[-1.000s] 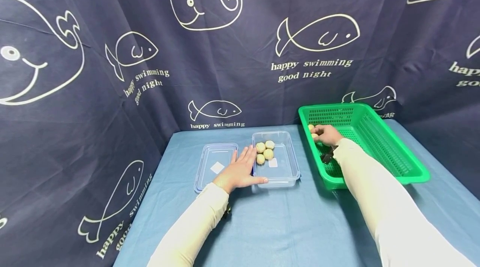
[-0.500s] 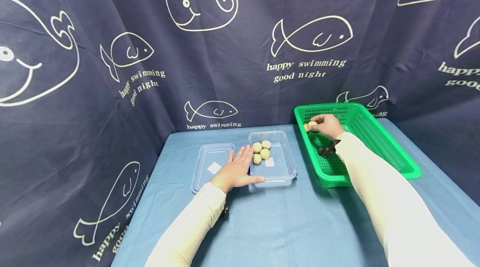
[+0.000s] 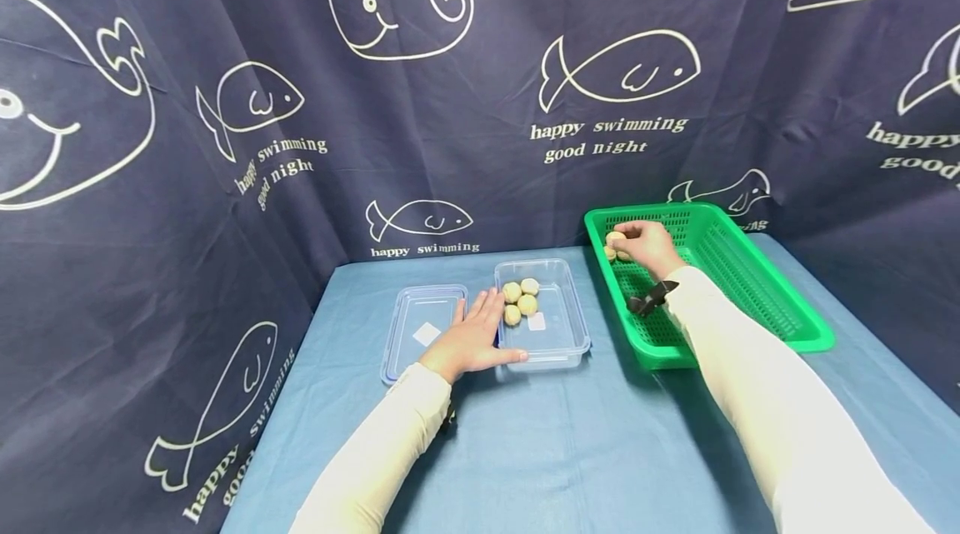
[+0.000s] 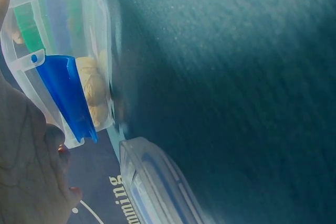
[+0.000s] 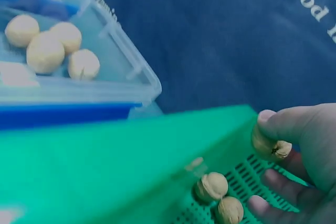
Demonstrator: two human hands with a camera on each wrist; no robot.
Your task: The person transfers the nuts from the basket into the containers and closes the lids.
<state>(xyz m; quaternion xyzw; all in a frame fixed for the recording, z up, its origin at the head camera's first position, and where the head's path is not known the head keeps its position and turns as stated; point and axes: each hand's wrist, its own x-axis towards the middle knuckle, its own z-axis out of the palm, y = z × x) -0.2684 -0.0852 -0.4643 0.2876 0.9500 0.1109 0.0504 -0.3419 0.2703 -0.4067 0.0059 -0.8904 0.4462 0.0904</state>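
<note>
Both hands are at work on the blue table (image 3: 540, 442). Right hand (image 3: 651, 244) sits in the far left corner of the green basket (image 3: 757, 301), right of centre in the head view, pinching one walnut (image 5: 269, 146) between thumb and fingertips; two more walnuts (image 5: 220, 198) lie on the basket floor just beside it. Left hand (image 3: 472, 338) lies flat with fingers spread and straight, resting against the left edge of the clear container (image 3: 558, 338) at centre frame, which holds four walnuts (image 3: 520, 301). Its lid (image 3: 420, 326) lies just left of the hand.
</note>
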